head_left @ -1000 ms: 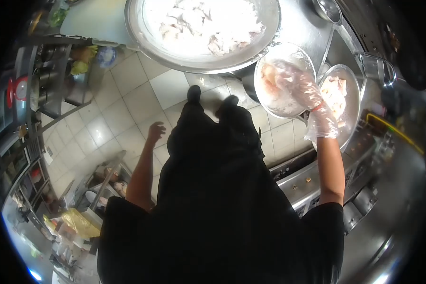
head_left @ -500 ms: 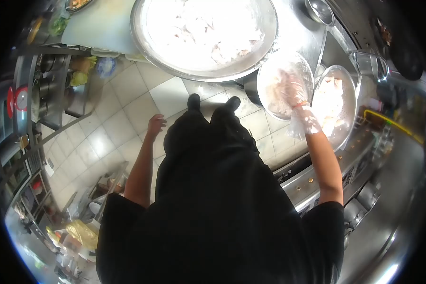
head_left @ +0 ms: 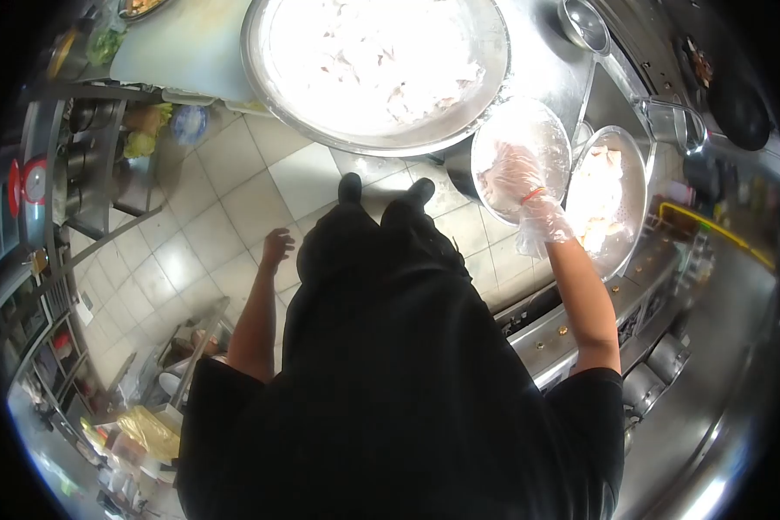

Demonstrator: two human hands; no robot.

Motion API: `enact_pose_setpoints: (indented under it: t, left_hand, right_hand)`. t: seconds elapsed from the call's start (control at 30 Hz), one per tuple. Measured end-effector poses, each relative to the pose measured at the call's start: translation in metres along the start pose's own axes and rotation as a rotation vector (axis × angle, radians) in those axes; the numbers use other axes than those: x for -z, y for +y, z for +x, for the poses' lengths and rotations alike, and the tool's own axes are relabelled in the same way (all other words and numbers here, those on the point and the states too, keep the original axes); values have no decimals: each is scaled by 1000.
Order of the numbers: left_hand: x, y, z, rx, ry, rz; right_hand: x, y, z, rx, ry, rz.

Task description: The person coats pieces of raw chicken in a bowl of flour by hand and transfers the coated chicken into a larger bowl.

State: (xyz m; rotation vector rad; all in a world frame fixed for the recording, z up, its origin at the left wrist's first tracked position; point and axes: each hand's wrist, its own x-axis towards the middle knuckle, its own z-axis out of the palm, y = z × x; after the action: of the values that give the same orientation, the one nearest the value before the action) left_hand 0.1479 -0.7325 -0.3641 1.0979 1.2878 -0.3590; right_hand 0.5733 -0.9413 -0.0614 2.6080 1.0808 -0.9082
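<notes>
My right hand (head_left: 516, 173), in a clear plastic glove with a red band at the wrist, is down inside a round metal bowl (head_left: 556, 130) holding whitish stuff. Its fingertips are hidden in the bowl, so what they hold cannot be made out. Bare and away from every container, my left hand (head_left: 276, 247) hangs over the floor with its fingers loosely apart. A wide metal basin (head_left: 273, 95) of pale, white-coated pieces stands up and left of the bowl. Right of the bowl is an oval metal strainer (head_left: 640, 186) with pale pink pieces in it.
A pale cutting board (head_left: 178, 52) lies at the upper left. An empty-looking metal bowl (head_left: 585, 26) and a clear jug (head_left: 672, 121) stand at the upper right. Below the strainer runs a stove edge (head_left: 550, 342). Shelves line the left, with a yellow bag (head_left: 152, 432) lower down.
My right hand has shifted left within the round bowl and its wrist has turned. My left hand stays low over the floor. The view has moved slightly.
</notes>
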Motion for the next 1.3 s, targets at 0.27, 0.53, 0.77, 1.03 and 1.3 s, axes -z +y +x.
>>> enact_pose_setpoints:
  t: [0.27,0.53,0.77,1.03,1.3]
  left_hand:
    - [-2,11,2,-34,-31,-17]
    - [-10,18,5,-105,-118,-165]
    - [1,18,2,-76,-47,-114]
    - [0,-2,0,-33,-30,-36]
    - [2,44,-6,-126,-23,-27]
  right_hand:
    - [7,52,-14,227,330,512]
    - [-24,26,16,44,281,37]
    - [12,51,-23,141,565,22]
    - [-8,37,-10,333,592,71]
    - [-10,64,5,218,526,142]
